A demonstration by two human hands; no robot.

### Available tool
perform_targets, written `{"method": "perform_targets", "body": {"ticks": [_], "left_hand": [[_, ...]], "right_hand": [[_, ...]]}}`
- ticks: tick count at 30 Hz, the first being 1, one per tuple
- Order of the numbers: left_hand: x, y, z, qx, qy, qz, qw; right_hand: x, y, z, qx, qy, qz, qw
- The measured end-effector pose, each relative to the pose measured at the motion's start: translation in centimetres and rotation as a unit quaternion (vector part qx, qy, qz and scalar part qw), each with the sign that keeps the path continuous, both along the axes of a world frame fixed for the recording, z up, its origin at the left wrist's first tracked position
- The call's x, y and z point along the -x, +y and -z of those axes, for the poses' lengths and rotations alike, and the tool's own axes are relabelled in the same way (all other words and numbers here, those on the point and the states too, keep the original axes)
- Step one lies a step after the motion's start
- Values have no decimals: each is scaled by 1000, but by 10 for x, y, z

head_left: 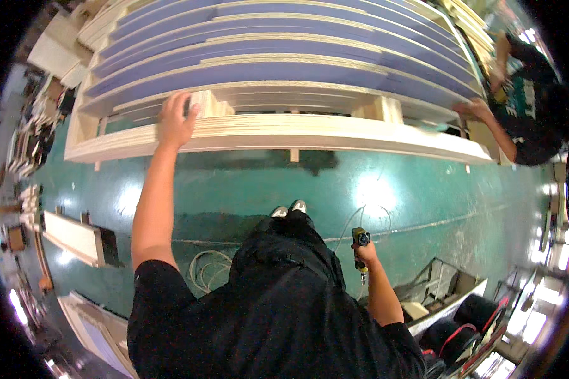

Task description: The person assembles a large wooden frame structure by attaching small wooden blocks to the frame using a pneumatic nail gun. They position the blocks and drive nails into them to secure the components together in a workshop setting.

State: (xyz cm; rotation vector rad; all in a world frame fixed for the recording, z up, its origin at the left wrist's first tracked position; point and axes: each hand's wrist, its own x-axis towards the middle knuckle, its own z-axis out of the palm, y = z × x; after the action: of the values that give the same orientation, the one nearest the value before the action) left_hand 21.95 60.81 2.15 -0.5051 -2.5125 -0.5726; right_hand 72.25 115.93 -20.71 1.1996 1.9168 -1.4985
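A long pale wooden frame with several parallel slats and blue-violet panels between them stretches across the far side. My left hand rests on its front beam, fingers apart, beside a short wooden block set between the rails. Low at my right side, my right hand is wrapped round a dark nail gun, held away from the frame. A second block sits farther right between the same rails.
A co-worker in dark clothes reaches a hand to the frame's right end. A thin hose lies coiled on the green floor. Wooden panels stand at left; an open-topped crate is at lower right.
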Motion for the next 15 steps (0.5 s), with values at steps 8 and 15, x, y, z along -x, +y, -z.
{"method": "perform_targets", "body": {"ticks": [8,15], "left_hand": [[-5,9,-7,8,-62,-25,998],[-8,1,-1,-52,-89,-3,995]], "right_hand": [[160,-24,-91,-106,20,-287,952],[258,-67,-194,-41,81,-341,936]]}}
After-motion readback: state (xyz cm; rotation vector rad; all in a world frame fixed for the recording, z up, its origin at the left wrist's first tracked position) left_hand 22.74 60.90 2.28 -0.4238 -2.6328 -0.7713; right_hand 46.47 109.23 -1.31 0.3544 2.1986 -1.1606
